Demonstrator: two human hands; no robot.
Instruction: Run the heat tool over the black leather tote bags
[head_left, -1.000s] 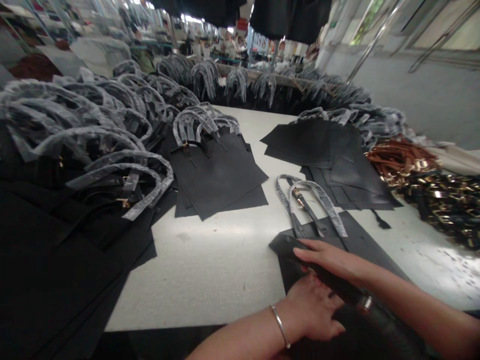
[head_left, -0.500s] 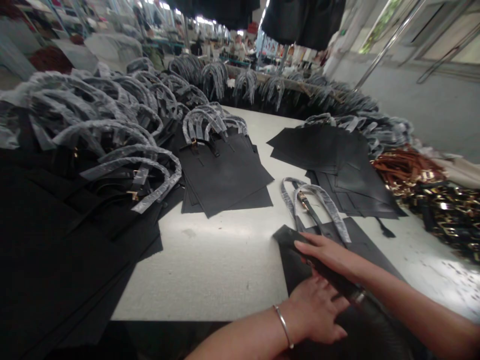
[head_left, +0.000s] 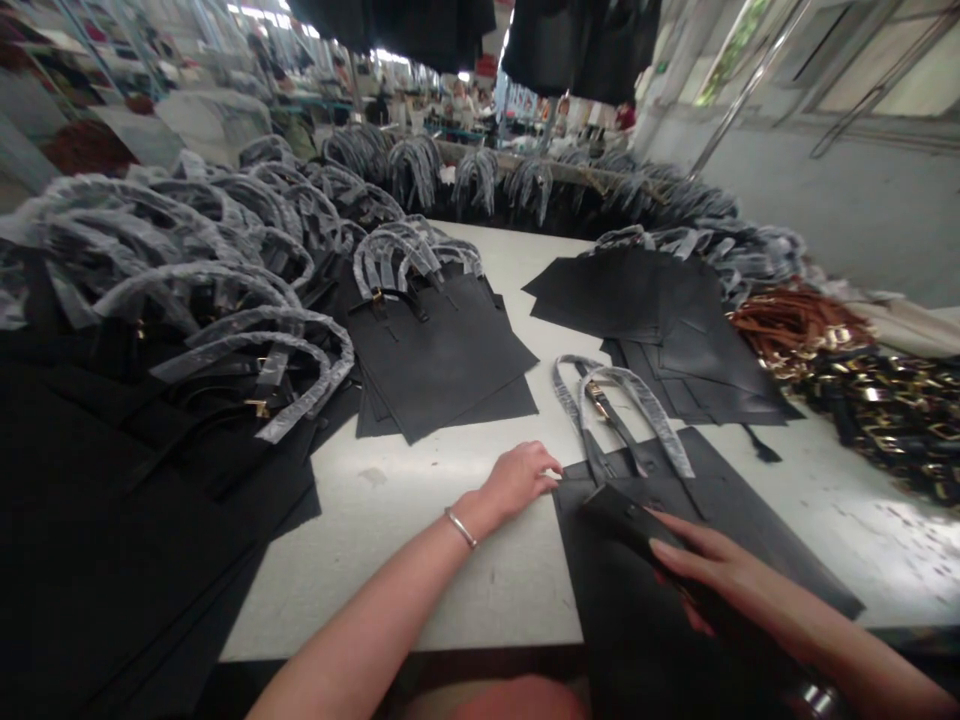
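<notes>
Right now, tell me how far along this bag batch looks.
Done-looking: the stacked black panels with plastic-wrapped handles, on the left. In hand: the right hand lies on a black leather piece atop a black panel, with the left hand beside it on the white table. Left, apparently: the handle-less panels and buckled straps on the right.

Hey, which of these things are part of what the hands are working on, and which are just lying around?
Being worked on: left hand, right hand, black leather strip, leather bag panel, wrapped handles.
Lying about: stacked panels, tan straps.
</notes>
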